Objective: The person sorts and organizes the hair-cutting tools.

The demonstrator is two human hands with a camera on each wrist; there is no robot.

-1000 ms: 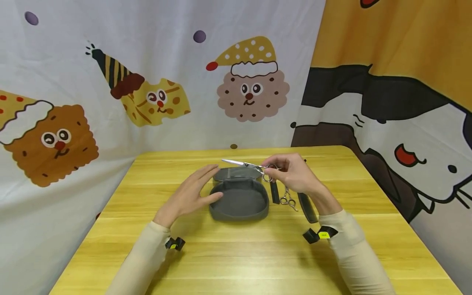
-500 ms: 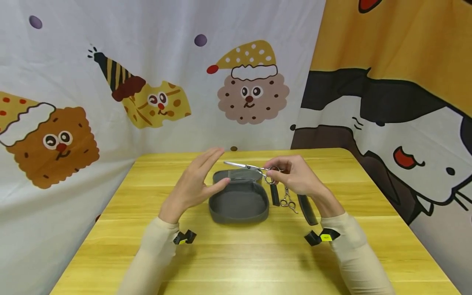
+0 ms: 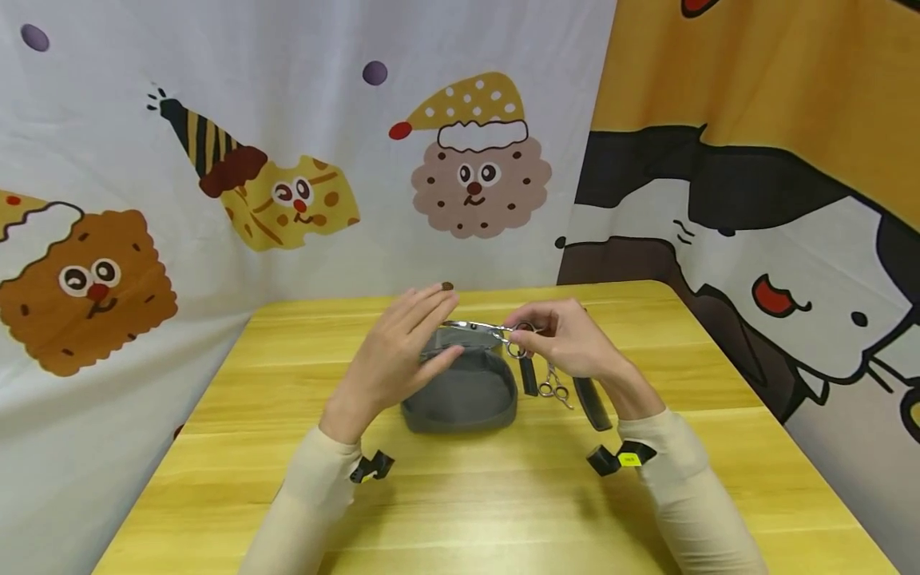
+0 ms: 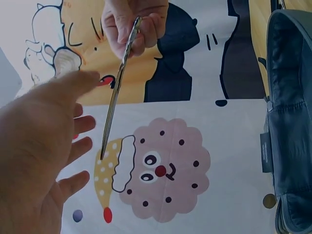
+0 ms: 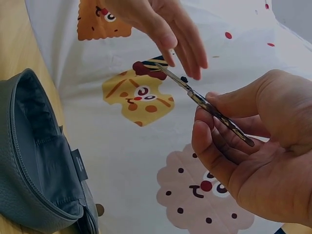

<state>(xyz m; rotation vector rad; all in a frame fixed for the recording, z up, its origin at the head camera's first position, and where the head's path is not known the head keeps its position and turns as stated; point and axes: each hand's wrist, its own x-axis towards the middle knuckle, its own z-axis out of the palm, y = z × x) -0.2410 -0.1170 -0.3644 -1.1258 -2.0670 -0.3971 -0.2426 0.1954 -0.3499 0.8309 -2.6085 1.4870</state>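
Observation:
My right hand (image 3: pixel 575 339) pinches silver hairdressing scissors (image 3: pixel 477 325) by the finger rings, above the back of a grey zip case. The blades look closed and point left. My left hand (image 3: pixel 391 355) is raised beside the blade tips with its fingers extended, holding nothing; it covers the tips in the head view. In the left wrist view the scissors (image 4: pixel 117 87) run down past the left fingers with a gap between. Below, the case (image 3: pixel 460 421) stands unzipped on the table, its lid (image 3: pixel 477 339) folded back. The right wrist view shows thumb and fingers on the scissors (image 5: pixel 209 107).
Right of the case lie a narrow black piece (image 3: pixel 529 375), a second pair of scissors (image 3: pixel 553 390) and a black comb (image 3: pixel 592 403). They rest on a yellow wood-grain table (image 3: pixel 460 495). A printed cartoon curtain (image 3: pixel 316 104) hangs behind it.
My left hand has risen and moved right, from beside the case to the blade tips. The right hand keeps holding the scissors almost in place. The head view has shifted slightly.

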